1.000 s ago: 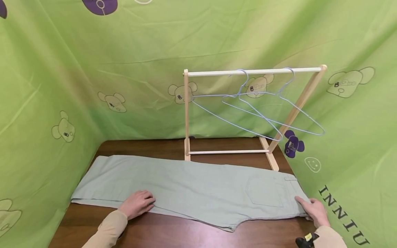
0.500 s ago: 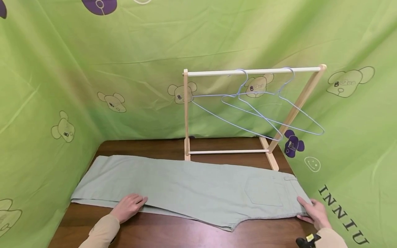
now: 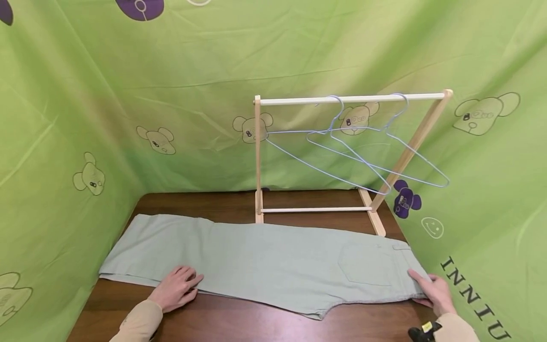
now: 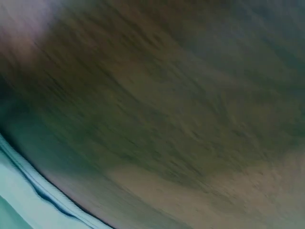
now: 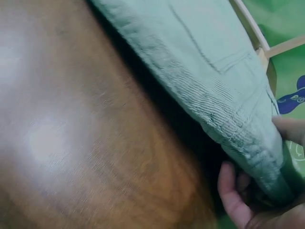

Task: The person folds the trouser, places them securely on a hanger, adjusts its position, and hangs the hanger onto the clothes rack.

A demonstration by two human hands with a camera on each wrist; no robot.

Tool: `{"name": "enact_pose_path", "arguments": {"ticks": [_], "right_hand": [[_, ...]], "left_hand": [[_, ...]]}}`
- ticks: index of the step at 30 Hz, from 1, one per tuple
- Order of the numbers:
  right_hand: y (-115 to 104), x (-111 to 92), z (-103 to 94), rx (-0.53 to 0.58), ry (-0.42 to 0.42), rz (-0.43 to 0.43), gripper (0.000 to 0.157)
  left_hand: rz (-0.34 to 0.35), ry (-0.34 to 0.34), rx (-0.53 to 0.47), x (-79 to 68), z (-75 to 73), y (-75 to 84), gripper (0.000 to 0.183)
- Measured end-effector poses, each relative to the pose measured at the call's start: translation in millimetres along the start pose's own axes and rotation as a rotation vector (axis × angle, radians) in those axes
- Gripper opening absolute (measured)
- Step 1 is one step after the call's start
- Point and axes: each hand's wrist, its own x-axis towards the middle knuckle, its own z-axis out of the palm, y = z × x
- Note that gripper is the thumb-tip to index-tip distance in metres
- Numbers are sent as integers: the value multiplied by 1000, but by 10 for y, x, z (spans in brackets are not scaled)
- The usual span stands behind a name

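While green cloth [image 3: 192,57] printed with bear heads fills the back and sides of my head view, I have the brown wooden table [image 3: 256,325] below it. Pale green trousers [image 3: 256,261] lie across it, folded lengthwise, waistband to the right, pocket upward. Just behind them I see a wooden rack [image 3: 258,166], its white top bar carrying two pale blue hangers [image 3: 331,127]. My left hand [image 3: 176,289] rests at the near edge of the trouser legs, fingers partly bent; my left wrist view is mostly blurred, so I cannot tell whether they pinch the fabric. My right hand [image 3: 435,290] grips the waistband corner, thumb on top and fingers beneath, closed on the cloth. Smallest is a black device [image 3: 423,333] with a yellow tag beside the right cuff.
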Motion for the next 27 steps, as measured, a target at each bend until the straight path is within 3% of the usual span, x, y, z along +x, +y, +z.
{"name": "enact_pose_path", "arguments": {"ticks": [3,5,9,11,13,16,20,23,27], "right_hand": [[-85,3,-4,29,-47,18,79],[-133,4,12,30,-12,11,66],[-183,1,32,15,165,-40,28],[-180,-13,15,27,256,-58,20],[-162,-26,-17,49,321,-76,18],[-97,-57,-70,52,410,-75,25],[20,-112,-79,0,454,-66,61],[113,-143,-61,-56,430,-41,69],[238,-124,-67,-165,415,10,74]], "left_hand": [[-29,-23,52,-39,-6,-9,30],[-28,-19,73,-55,0,-6,40],[-14,11,67,-44,28,10,61],[-3,27,61,-24,48,19,64],[11,29,54,4,53,28,45],[29,30,58,43,67,52,49],[43,22,70,62,71,71,61],[56,18,64,68,58,75,29],[90,29,45,99,57,96,51]]}}
